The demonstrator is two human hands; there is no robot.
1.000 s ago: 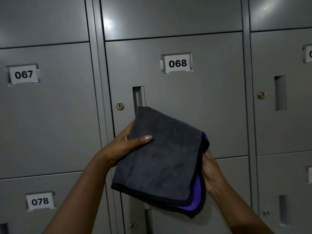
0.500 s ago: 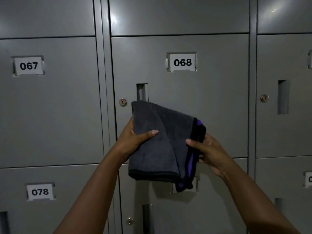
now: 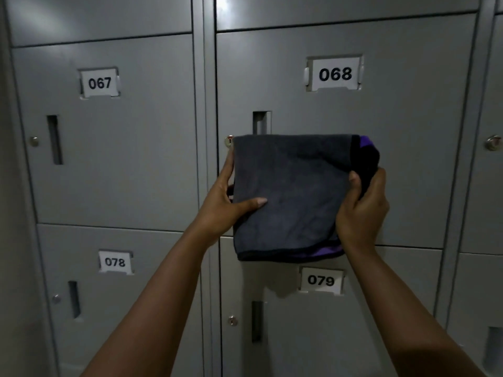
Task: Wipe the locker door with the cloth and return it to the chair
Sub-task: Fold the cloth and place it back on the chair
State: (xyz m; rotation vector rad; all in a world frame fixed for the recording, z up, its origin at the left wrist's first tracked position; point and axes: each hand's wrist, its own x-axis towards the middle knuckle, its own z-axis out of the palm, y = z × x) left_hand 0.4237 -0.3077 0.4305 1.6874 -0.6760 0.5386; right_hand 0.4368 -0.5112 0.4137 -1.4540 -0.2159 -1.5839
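A folded dark grey cloth point(image 3: 294, 191) with black edging and a purple underside hangs flat in front of the lower half of grey locker door 068 point(image 3: 408, 159). My left hand point(image 3: 226, 202) grips its left edge, thumb across the front. My right hand point(image 3: 362, 210) holds the right edge, where the black and purple corner is bunched. The cloth covers most of the door's handle slot and half hides its keyhole point(image 3: 229, 140). The chair is out of sight.
Grey metal lockers fill the view: 067 point(image 3: 109, 159) to the left, 078 point(image 3: 114, 308) and 079 point(image 3: 321, 322) below, more doors at the right edge point(image 3: 490, 186). Each door has a number tag, a handle slot and a keyhole.
The cloth has gone from a tilted, drooping fold to a flat square held upright. My right hand moved up to grip its right edge, and the view shifted closer and rightward.
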